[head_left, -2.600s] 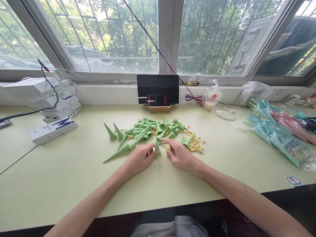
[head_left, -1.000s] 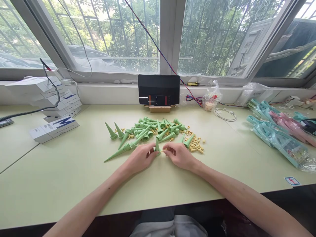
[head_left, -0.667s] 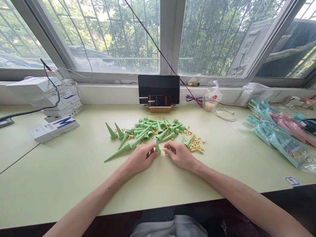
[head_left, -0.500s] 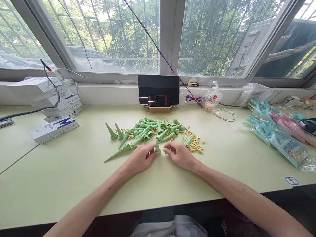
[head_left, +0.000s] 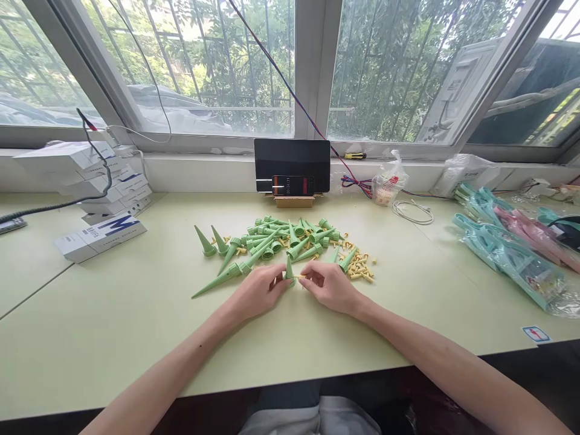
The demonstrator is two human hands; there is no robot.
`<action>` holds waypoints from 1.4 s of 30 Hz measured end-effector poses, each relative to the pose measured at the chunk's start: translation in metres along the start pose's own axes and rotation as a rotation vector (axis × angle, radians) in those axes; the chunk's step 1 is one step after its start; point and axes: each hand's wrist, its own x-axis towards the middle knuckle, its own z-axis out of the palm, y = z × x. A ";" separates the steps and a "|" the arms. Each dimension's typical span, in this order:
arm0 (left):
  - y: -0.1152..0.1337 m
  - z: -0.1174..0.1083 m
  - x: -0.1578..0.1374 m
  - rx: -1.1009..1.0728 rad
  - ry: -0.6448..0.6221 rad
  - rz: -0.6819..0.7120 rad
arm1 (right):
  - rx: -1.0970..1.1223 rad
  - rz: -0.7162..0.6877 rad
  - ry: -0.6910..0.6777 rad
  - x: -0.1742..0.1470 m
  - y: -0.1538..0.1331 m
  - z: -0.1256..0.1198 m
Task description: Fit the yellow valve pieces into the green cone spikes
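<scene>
My left hand [head_left: 261, 289] is closed on a green plastic cone spike [head_left: 289, 269], which stands point up on the table. From the right, my right hand [head_left: 330, 286] pinches a small yellow peg [head_left: 299, 277] against the side of the spike near its base; how far the peg goes in cannot be seen. Just beyond the hands lies a heap of green cone spikes [head_left: 267, 232] with yellow pegs among them. More yellow pegs [head_left: 360, 266] are piled beside my right hand. A long green spike [head_left: 217, 280] lies to the left, and two cones [head_left: 205, 241] stand upright behind it.
A tablet [head_left: 292, 163] with a phone [head_left: 292, 185] before it stands on a cardboard support by the window. White boxes [head_left: 100, 237] are stacked at left. Teal and pink packaged items [head_left: 512, 248] lie at right, near a coiled white cable [head_left: 412, 211].
My right hand has shifted very slightly at the peg beside the spike. The left hand and the spike stay in nearly the same place.
</scene>
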 end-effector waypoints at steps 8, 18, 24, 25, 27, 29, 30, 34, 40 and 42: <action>-0.001 0.000 0.000 -0.005 0.007 -0.006 | -0.005 -0.022 -0.017 -0.001 -0.001 -0.001; -0.002 0.001 0.000 -0.008 0.011 0.001 | 0.004 0.001 0.031 0.000 0.001 0.001; -0.002 0.000 0.000 0.007 0.003 0.006 | -0.015 0.005 0.053 -0.001 0.003 0.002; -0.002 0.000 0.000 0.009 -0.002 0.008 | -0.013 0.006 0.052 -0.001 0.003 0.002; -0.002 0.000 0.001 0.006 -0.008 0.012 | -0.005 0.013 0.048 -0.001 0.004 0.002; -0.002 -0.001 0.001 -0.003 -0.008 0.014 | 0.006 0.027 0.039 -0.001 0.005 0.001; -0.002 -0.001 0.001 -0.008 -0.006 0.013 | 0.012 0.035 0.034 -0.001 0.005 0.001; -0.001 -0.002 0.001 -0.022 -0.004 0.004 | 0.027 0.053 0.014 0.001 0.007 0.001; -0.002 -0.001 0.001 -0.030 0.003 0.006 | 0.003 0.059 -0.019 0.002 0.007 -0.001; -0.002 -0.002 0.001 -0.031 0.007 0.006 | 0.001 0.063 -0.025 0.002 0.006 -0.001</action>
